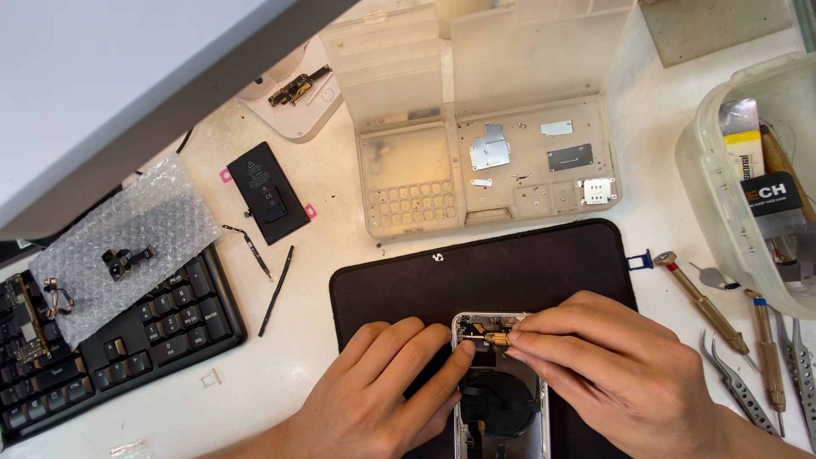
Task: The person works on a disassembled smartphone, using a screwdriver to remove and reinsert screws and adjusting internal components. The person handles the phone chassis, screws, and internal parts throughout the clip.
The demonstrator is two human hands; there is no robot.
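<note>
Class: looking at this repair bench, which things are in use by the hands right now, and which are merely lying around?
In use: left hand; right hand; brass screwdriver; opened phone; black mat.

Lying about: battery; keyboard; bubble wrap; parts tray; tweezers.

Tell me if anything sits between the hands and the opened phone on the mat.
Nothing visible does. The left hand rests on the phone, fingertip at its upper edge. The right hand holds a brass screwdriver tip against the phone's top. The other tools lie off the mat, to the right.
</note>
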